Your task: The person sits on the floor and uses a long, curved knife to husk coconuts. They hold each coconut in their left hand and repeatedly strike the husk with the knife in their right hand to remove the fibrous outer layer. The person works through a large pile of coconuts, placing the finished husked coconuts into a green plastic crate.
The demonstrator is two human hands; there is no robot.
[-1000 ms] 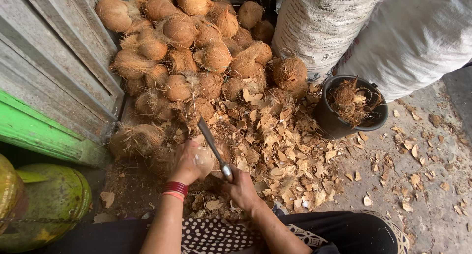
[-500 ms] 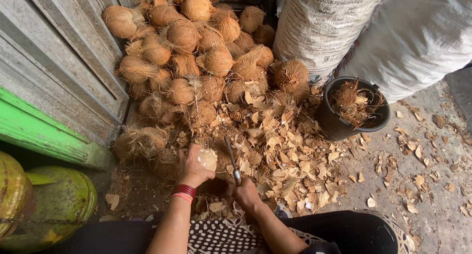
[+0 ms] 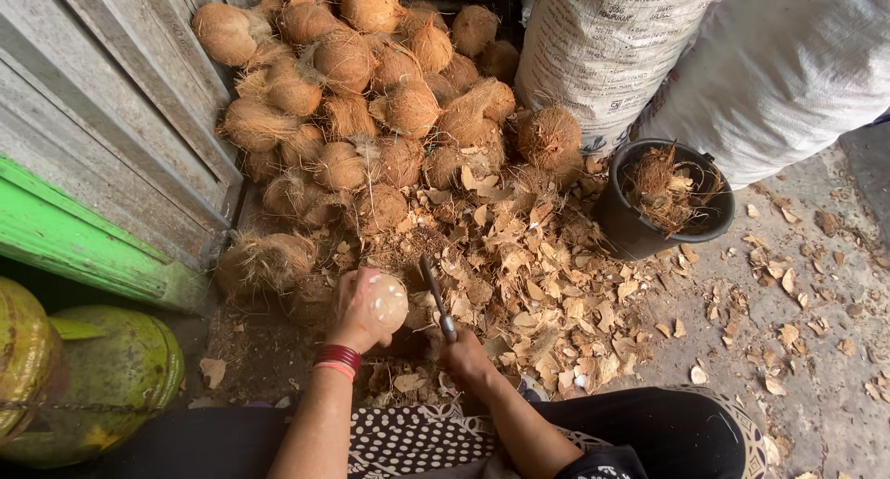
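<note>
My left hand (image 3: 357,314) grips a peeled, pale coconut (image 3: 386,302) with brown shell flecks on it, held low over the ground. A red band sits on that wrist. My right hand (image 3: 461,356) is closed on the handle of a dark knife (image 3: 436,293), whose blade points up and away, just right of the coconut. The blade is close to the coconut but apart from it. Brown shell chips (image 3: 519,275) are spread on the ground under and beyond both hands.
A heap of husked brown coconuts (image 3: 371,108) lies ahead against a grey wooden wall (image 3: 102,136). A black bucket (image 3: 640,233) with husk scraps stands right of the chips. Two large white sacks (image 3: 732,71) rise behind it. Green gas cylinders (image 3: 102,386) stand at left.
The knife has swung from leaning left over the coconut to upright at its right side, and my right hand has pulled back toward me. The coconut stays in my left hand.
</note>
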